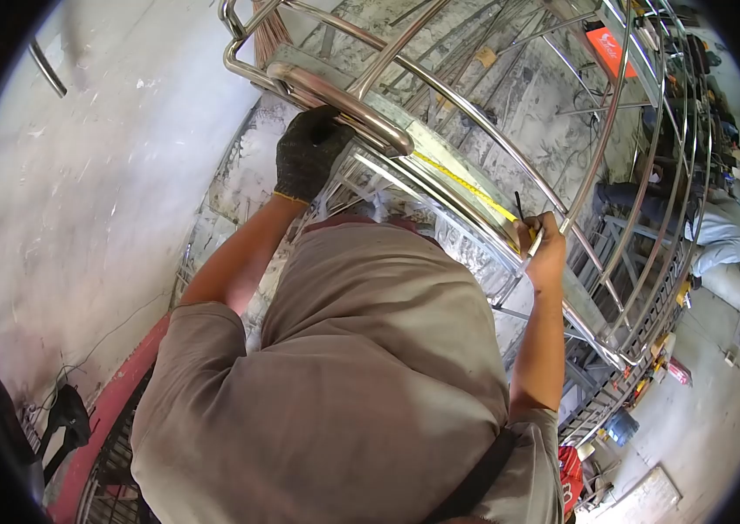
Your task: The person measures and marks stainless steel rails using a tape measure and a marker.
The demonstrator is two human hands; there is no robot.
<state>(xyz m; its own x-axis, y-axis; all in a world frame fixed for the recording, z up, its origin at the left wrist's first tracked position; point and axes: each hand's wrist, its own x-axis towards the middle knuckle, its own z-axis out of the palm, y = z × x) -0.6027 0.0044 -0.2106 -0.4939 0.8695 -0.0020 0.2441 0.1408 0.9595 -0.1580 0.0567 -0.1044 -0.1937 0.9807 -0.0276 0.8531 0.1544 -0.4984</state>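
My left hand, in a dark glove with a yellow cuff edge, is closed around the polished metal tubes near the end of a thick, rounded tube. From beside that tube a yellow measuring tape stretches along a straight metal rail to my right hand. Bare and closed, my right hand pinches the tape's far end, and a thin black pen-like stick sticks up from its fingers. Curved shiny tubes of a large metal frame arch over and past both hands.
A co-worker in light clothing bends over at the far right, beyond the frame. An orange-red box lies at the top right. Thin metal rods lie on the stained floor. A pale wall stands at my left.
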